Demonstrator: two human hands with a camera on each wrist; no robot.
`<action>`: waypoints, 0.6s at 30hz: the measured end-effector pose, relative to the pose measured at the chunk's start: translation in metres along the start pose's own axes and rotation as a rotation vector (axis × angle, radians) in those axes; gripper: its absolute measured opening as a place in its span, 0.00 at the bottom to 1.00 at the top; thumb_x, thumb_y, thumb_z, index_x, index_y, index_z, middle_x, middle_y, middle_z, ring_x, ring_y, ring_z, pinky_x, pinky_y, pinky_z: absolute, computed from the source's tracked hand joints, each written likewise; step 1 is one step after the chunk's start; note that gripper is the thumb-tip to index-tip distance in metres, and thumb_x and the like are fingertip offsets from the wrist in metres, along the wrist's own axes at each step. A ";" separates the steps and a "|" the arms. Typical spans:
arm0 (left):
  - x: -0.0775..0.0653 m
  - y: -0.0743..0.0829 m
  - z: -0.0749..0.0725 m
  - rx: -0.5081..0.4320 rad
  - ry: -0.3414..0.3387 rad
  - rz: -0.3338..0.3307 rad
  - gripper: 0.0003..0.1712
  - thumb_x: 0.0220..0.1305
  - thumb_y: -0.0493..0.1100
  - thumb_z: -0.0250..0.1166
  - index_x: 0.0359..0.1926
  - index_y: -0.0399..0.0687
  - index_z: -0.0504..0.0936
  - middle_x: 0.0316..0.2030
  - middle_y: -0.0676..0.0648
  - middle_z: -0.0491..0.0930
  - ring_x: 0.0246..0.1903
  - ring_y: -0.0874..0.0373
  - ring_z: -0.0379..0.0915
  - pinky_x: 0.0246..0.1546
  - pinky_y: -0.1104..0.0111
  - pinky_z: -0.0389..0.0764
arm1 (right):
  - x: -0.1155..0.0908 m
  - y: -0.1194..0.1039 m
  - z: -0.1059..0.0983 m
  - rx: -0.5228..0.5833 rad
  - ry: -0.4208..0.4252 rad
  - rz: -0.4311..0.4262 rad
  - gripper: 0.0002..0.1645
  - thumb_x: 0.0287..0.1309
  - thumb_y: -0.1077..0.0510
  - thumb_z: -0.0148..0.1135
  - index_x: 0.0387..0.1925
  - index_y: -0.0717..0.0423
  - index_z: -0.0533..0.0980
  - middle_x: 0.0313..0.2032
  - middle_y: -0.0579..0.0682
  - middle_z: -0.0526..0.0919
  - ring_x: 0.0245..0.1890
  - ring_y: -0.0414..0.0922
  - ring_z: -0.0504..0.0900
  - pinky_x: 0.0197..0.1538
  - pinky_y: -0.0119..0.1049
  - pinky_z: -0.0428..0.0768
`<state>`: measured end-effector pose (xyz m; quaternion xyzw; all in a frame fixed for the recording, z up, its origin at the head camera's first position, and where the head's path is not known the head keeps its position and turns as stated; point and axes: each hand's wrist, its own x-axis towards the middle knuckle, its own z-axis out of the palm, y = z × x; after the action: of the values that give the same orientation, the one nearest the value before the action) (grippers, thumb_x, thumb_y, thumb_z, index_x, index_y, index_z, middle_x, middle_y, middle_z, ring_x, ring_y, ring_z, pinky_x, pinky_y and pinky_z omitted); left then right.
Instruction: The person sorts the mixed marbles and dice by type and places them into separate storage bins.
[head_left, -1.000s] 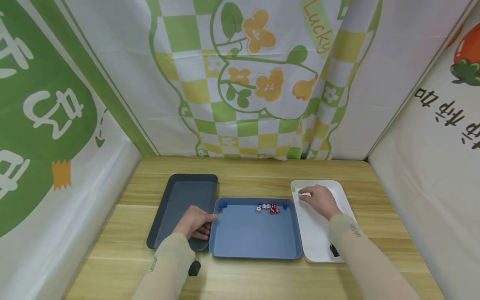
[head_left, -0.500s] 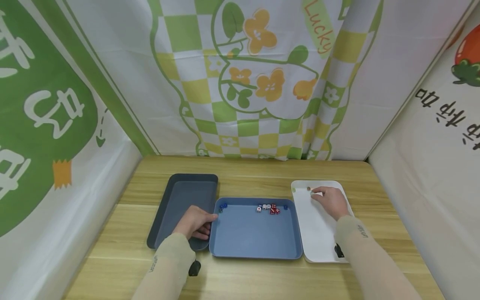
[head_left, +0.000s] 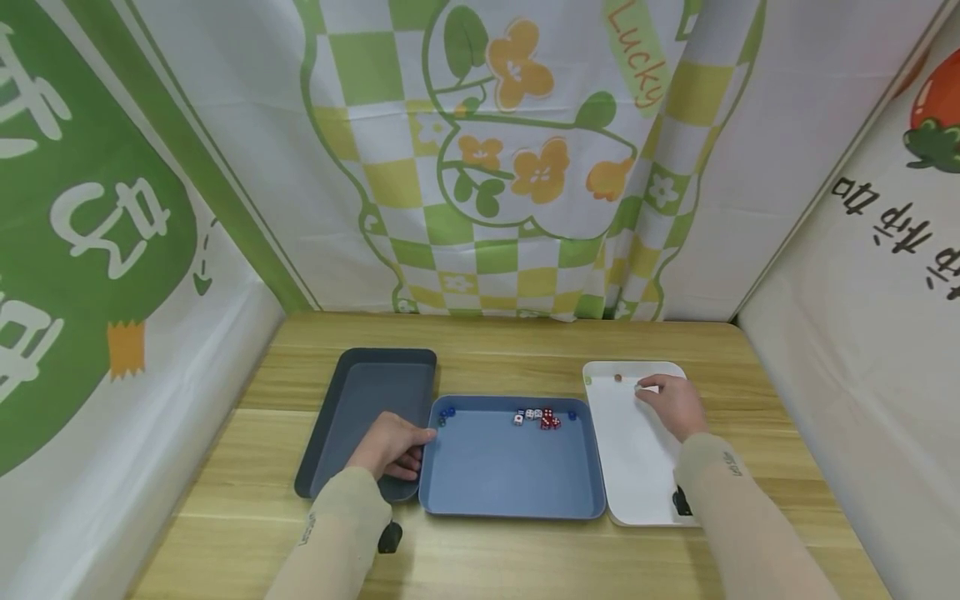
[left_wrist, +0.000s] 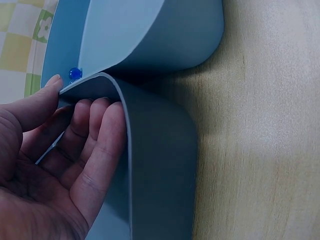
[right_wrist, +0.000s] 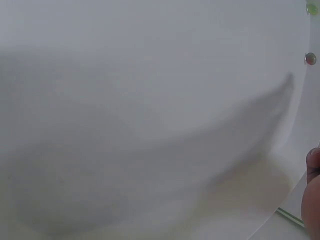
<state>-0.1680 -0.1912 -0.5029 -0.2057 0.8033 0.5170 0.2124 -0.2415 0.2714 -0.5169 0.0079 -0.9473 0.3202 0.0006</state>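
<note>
Head view looks forward-down over trays (head_left: pixel 510 475); wrist views (close) share some.

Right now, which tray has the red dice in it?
The blue tray, between the dark tray and the white tray; only it shows red dice.

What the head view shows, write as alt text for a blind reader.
A person's right hand pinches a tiny, indistinct object over a white tray; their left hand grips a dark tray at its edge, beside a blue tray holding dice and blue beads.
</note>
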 end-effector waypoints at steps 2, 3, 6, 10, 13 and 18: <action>0.000 0.000 0.000 0.002 0.001 0.002 0.18 0.68 0.47 0.70 0.39 0.32 0.84 0.26 0.41 0.81 0.23 0.51 0.80 0.27 0.59 0.88 | -0.001 0.002 -0.002 0.003 -0.003 0.010 0.16 0.67 0.55 0.64 0.50 0.61 0.85 0.48 0.63 0.85 0.39 0.53 0.79 0.36 0.40 0.75; 0.000 0.000 0.000 0.003 0.001 0.002 0.18 0.68 0.47 0.70 0.39 0.32 0.84 0.26 0.41 0.81 0.23 0.51 0.80 0.27 0.59 0.88 | -0.001 0.003 -0.002 0.004 -0.002 0.012 0.16 0.67 0.55 0.64 0.50 0.61 0.85 0.48 0.63 0.85 0.39 0.53 0.79 0.36 0.40 0.75; -0.001 0.000 0.000 0.006 0.001 0.002 0.18 0.68 0.47 0.70 0.38 0.32 0.85 0.26 0.41 0.81 0.23 0.51 0.80 0.27 0.59 0.88 | -0.003 0.004 -0.003 0.005 0.006 0.014 0.17 0.67 0.55 0.64 0.50 0.61 0.85 0.46 0.63 0.85 0.38 0.52 0.79 0.36 0.40 0.74; -0.001 0.001 0.000 0.009 0.001 0.001 0.18 0.67 0.47 0.70 0.38 0.32 0.85 0.26 0.41 0.81 0.23 0.51 0.80 0.27 0.59 0.88 | -0.003 0.007 -0.004 0.004 0.016 0.020 0.17 0.67 0.55 0.64 0.49 0.62 0.85 0.42 0.61 0.86 0.35 0.50 0.77 0.34 0.38 0.73; 0.000 0.000 0.000 0.012 0.000 -0.002 0.18 0.67 0.48 0.71 0.37 0.32 0.85 0.25 0.41 0.81 0.23 0.51 0.80 0.27 0.59 0.88 | -0.002 0.009 -0.004 0.001 0.023 0.026 0.17 0.66 0.55 0.64 0.48 0.62 0.85 0.39 0.60 0.86 0.32 0.48 0.76 0.33 0.37 0.72; 0.001 0.000 0.000 0.013 0.002 -0.011 0.18 0.67 0.48 0.71 0.36 0.33 0.85 0.25 0.41 0.81 0.23 0.51 0.80 0.27 0.58 0.88 | -0.003 0.010 -0.004 0.011 0.025 0.042 0.17 0.66 0.55 0.64 0.49 0.64 0.85 0.35 0.58 0.85 0.29 0.47 0.73 0.31 0.37 0.70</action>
<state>-0.1691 -0.1916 -0.5032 -0.2094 0.8058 0.5102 0.2156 -0.2384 0.2818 -0.5192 -0.0160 -0.9454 0.3256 0.0058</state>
